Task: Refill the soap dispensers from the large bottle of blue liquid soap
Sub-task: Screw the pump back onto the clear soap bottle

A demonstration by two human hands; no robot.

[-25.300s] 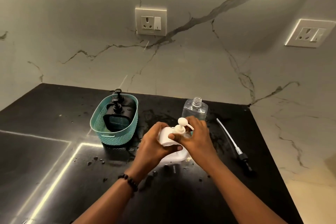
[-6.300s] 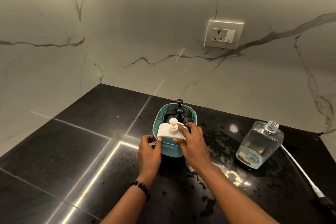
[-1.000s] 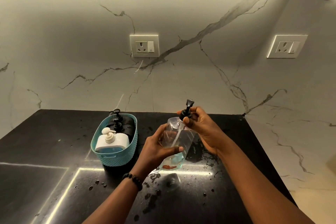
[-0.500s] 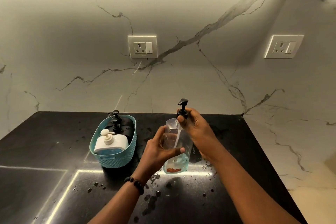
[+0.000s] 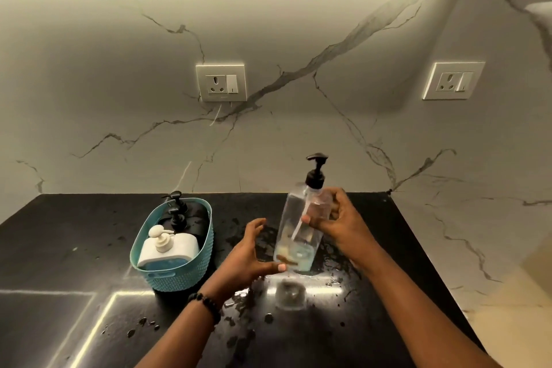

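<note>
Head view: right hand grips the pumped clear bottle; left hand open, thumb at its base. Judged next: set it by the basket.

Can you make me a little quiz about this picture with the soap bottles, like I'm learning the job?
1. True or false: the white dispenser stands inside the teal basket.
2. Which hand grips the clear bottle around its upper part? A) left hand B) right hand
3. Fill in: the pump head on top of the clear bottle is coloured ____.

Key: 1 true. 2 B; the left hand is open, with only its thumb by the bottle's base. 3 black.
</note>
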